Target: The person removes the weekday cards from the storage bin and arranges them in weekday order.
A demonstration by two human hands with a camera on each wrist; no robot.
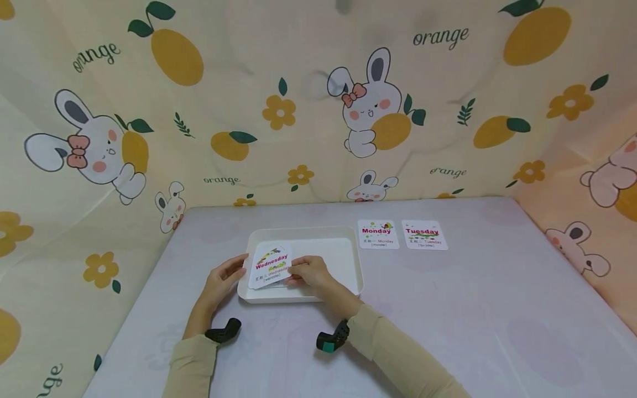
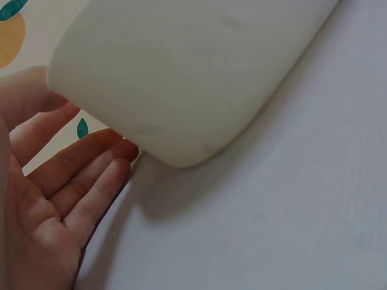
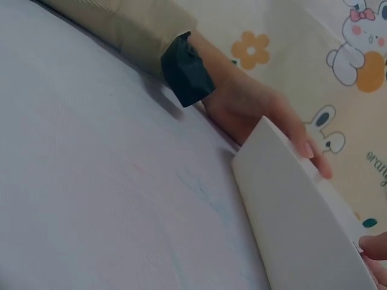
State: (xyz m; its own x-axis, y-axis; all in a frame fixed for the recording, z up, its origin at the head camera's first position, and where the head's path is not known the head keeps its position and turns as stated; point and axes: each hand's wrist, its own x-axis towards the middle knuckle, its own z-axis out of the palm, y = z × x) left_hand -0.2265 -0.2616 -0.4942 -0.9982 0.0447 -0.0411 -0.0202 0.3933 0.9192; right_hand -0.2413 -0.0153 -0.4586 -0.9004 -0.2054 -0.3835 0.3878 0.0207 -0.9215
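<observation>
My right hand (image 1: 312,272) pinches the right edge of a white Wednesday card (image 1: 270,268) between thumb and fingers. The card is tilted and sits over the left part of a shallow white tray (image 1: 352,262), with part of another card's edge showing beneath it. My left hand (image 1: 221,281) rests at the tray's left side. In the left wrist view this hand (image 2: 66,187) has loosely extended fingers against the tray's outer wall (image 2: 169,78). Only fingertips of the right hand (image 3: 376,257) show in the right wrist view, behind the tray wall (image 3: 290,211).
A Monday card (image 1: 378,234) and a Tuesday card (image 1: 424,235) lie side by side, face up, right of the tray. A pale cloth covers the table (image 1: 448,320). Behind it hangs a curtain (image 1: 308,44) printed with rabbits and oranges.
</observation>
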